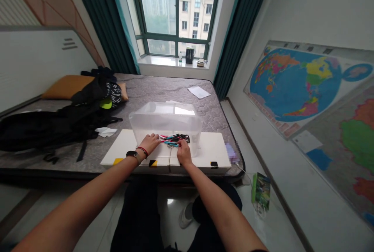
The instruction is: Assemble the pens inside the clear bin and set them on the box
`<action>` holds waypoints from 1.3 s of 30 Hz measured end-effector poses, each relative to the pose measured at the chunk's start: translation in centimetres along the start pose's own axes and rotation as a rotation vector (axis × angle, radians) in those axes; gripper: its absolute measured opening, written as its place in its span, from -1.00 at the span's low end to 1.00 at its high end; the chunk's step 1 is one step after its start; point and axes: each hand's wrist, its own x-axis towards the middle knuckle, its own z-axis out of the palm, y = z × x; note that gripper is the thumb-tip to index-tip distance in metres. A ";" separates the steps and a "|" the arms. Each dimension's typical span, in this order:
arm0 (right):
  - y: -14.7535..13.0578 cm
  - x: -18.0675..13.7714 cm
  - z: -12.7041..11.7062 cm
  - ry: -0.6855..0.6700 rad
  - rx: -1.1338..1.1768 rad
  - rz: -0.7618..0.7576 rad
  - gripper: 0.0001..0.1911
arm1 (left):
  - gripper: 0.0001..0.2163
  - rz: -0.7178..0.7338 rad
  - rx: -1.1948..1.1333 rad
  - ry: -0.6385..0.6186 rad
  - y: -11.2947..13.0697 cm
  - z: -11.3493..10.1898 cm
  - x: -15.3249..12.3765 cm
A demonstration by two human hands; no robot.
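Note:
A small pile of thin pen-like pieces in black, red and light blue lies between my hands, with metal glints among them. Their exact kind is too small to tell. My left hand, with a dark watch and red band on its wrist, touches the pile's left end, fingertips close together at the red pieces. At the right end, my right hand is closed, fingers curled around the end of a light blue piece. A clear plastic bin stands around or just behind the pile, on two white flat boxes side by side.
The boxes lie at the front edge of a grey mattress. To the left are a black bag, a tan cushion and a white tissue. White paper lies farther back. A green box is on the floor at right.

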 end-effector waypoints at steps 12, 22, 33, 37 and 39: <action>0.0 0.2 0.1 -0.048 -0.076 0.000 -0.69 | -0.79 -0.009 -0.226 0.100 0.2 0.4 0.0; 0.1 0.2 0.7 -0.038 -0.121 -0.042 -0.77 | -0.77 -0.161 -0.354 0.447 2.5 4.9 -2.2; -0.2 0.3 1.1 -0.141 -0.190 -0.020 -0.81 | -0.76 -0.181 -0.319 0.389 3.0 5.7 -3.4; -0.2 0.3 1.3 -0.152 -0.167 -0.010 -0.81 | -0.76 -0.148 -0.323 0.377 3.0 5.8 -3.5; -0.4 0.6 1.2 -0.140 -0.138 0.014 -0.82 | -0.75 -0.121 -0.325 0.387 2.9 6.0 -3.5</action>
